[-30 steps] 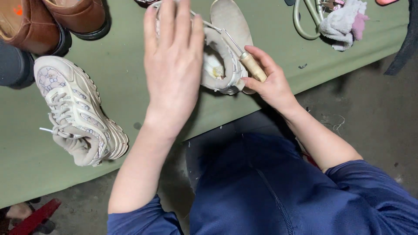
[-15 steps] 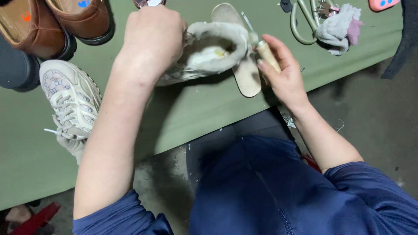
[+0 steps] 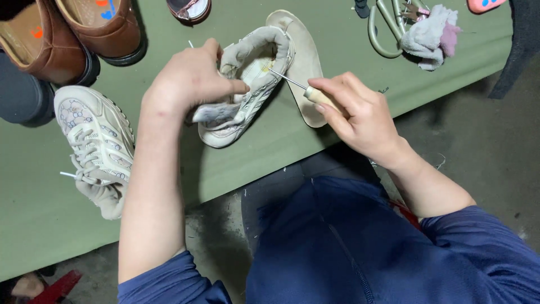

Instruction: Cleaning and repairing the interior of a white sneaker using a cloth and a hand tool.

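- Now the left hand is closed over the heel end of a cream sneaker, thumb pressed on its side, holding it tipped on its side on the green table.
- Right hand is curled tight round the wooden handle of an awl; the metal tip points into the sneaker's opening, touching or just inside, cannot tell which.
- Beige insole lies flat just right of the sneaker, partly under the awl and the right hand.
- Matching second sneaker lies well left of the held sneaker, laces loose, toe hanging at the table edge; the left forearm runs between them.
- Two brown leather shoes sit up-left of the sneaker at the far edge.
- Small sandal is just above the sneaker, cut off by the frame.
- Green-handled shears and a bunched grey-pink rag lie well right of the sneaker, rag overlapping the shears.
- Dark blue trousers fill the space below the sneaker, off the table.
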